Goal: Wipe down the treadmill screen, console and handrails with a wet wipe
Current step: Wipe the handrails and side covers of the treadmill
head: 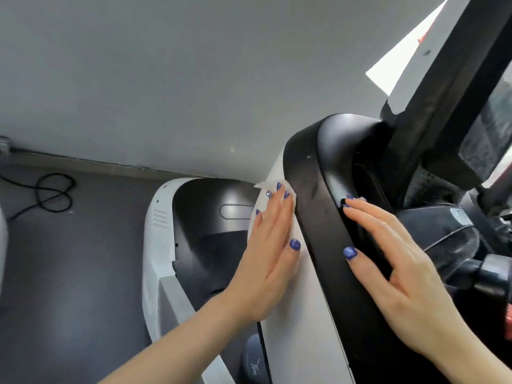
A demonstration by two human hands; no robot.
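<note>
Grey wall (194, 79) and dark floor (69, 273) fill the background behind the treadmill's broad white side panel (310, 314), whose long axis climbs up and away beside the black curved console edge (324, 217). On that panel the left hand (266, 253) lies flat, fingers straight and together, pressing the thin white wet wipe (270, 187). Bare white panel lies open above and below it. Across the black edge, the right hand (401, 270) rests flat, fingers straight, holding nothing.

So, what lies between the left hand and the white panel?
The wet wipe, pressed flat under the left hand against the white panel, as the head view shows.
</note>
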